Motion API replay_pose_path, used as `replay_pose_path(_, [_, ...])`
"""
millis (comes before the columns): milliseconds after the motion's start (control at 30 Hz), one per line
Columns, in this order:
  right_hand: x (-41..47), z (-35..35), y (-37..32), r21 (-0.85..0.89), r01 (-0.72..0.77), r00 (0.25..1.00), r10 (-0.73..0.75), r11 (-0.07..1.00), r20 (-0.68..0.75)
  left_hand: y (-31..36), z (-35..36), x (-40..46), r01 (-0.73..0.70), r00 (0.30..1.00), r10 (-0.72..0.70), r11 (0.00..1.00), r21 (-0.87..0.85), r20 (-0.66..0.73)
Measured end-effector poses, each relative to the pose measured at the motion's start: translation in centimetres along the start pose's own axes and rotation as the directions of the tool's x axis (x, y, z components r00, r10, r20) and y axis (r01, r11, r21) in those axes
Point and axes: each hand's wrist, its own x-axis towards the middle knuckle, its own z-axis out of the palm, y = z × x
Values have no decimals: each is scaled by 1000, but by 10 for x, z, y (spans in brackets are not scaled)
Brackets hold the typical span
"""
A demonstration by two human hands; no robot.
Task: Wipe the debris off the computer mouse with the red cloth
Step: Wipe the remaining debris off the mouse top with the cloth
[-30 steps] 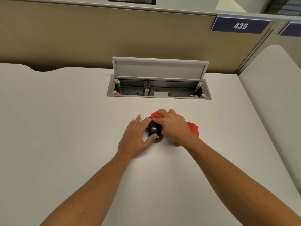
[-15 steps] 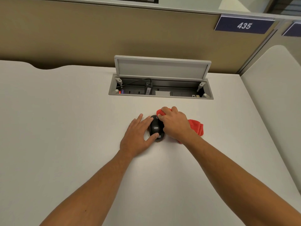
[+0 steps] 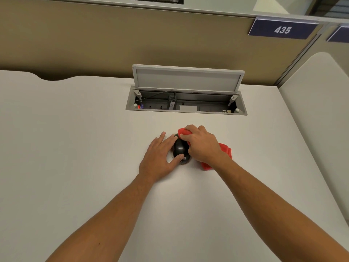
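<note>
A black computer mouse (image 3: pixel 179 148) lies on the white desk (image 3: pixel 75 148), just below the cable box. My left hand (image 3: pixel 160 157) steadies it from the left, fingers along its side and thumb on its near end. My right hand (image 3: pixel 202 146) grips the red cloth (image 3: pixel 224 151) and presses it against the mouse's right side and far end. Part of the cloth sticks out past my fingertips, the rest trails behind my wrist. Brownish debris shows at the mouse's near edge.
An open grey cable box (image 3: pixel 186 108) with raised lid (image 3: pixel 188 79) is sunk into the desk beyond the mouse, with plugs and a cable inside. A tan partition (image 3: pixel 132 40) backs the desk. A white divider (image 3: pixel 317 110) stands on the right.
My right hand has slid the red cloth slightly along the mouse's right side and far end. My left hand has stayed put on the mouse.
</note>
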Motion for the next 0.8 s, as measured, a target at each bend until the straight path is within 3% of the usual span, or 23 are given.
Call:
replay_pose_path(433, [-3, 2, 1, -15, -109, 994, 109, 994, -14, 0, 0, -1, -3, 1000, 3, 1000, -10, -8])
replay_pose_path(633, [-2, 2, -5, -8, -5, 1000, 4, 1000, -15, 1, 0, 1, 0, 1000, 0, 1000, -14, 6])
replay_pose_path(800, [6, -2, -4, -52, -19, 1000, 19, 998, 3, 0, 1, 1, 6, 1000, -5, 1000, -10, 6])
